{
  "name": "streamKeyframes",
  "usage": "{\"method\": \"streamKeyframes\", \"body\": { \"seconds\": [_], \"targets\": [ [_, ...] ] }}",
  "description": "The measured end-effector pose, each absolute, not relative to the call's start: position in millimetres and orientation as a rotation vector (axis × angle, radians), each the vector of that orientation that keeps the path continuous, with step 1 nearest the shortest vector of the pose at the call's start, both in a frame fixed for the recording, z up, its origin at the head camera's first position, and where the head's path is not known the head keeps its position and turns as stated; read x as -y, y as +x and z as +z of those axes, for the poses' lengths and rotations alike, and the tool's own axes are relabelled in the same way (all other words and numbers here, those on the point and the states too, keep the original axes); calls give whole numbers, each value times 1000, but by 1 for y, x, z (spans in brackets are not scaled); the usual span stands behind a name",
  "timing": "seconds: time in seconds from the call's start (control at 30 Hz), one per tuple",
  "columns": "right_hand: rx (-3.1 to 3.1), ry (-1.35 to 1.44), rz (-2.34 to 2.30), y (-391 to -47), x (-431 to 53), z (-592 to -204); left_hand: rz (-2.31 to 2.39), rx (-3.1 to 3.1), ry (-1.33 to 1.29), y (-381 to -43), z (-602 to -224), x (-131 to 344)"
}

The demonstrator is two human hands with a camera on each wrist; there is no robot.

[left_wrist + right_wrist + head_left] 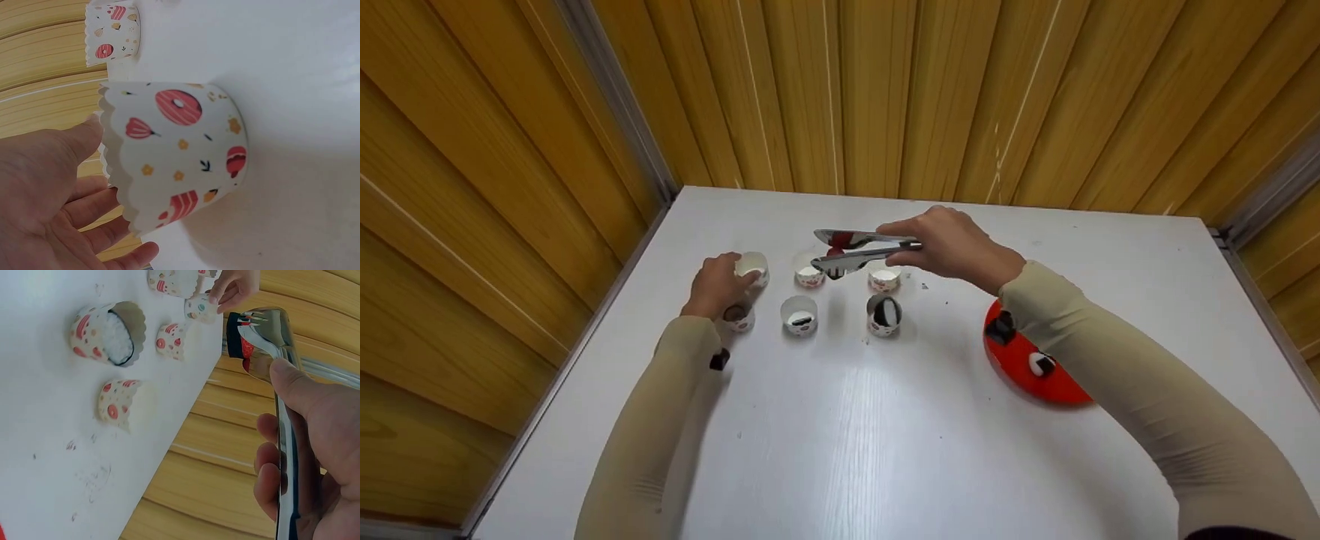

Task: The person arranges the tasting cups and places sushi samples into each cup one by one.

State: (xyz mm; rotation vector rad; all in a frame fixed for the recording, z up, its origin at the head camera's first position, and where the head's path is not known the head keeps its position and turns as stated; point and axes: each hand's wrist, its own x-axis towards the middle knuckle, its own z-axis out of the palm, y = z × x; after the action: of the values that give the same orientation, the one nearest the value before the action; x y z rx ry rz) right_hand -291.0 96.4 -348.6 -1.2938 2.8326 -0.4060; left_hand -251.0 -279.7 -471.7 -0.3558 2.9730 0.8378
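At the back left, my left hand grips the rim of a patterned paper baking cup, with the thumb on one side and fingers on the other. The cup stands on the white table. My right hand holds metal tongs above the cups. Pinched between the tong ends is a sushi piece with a black band and some red, partly hidden by the metal. Below the tongs stand a back middle cup and a back right cup.
In the front row, a right cup holds white rice wrapped in black, a middle cup has something black and white inside, and a left cup sits beside my left wrist. A red plate carries a black-and-white rice piece. Wooden walls enclose the table.
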Motion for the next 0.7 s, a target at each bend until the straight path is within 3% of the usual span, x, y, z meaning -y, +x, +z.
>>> {"method": "streamKeyframes", "body": {
  "seconds": [0.7],
  "targets": [
    [-2785,-1368,-462,-311,-20,-369,867,-2950,-375,-253,-468,259]
  ]
}}
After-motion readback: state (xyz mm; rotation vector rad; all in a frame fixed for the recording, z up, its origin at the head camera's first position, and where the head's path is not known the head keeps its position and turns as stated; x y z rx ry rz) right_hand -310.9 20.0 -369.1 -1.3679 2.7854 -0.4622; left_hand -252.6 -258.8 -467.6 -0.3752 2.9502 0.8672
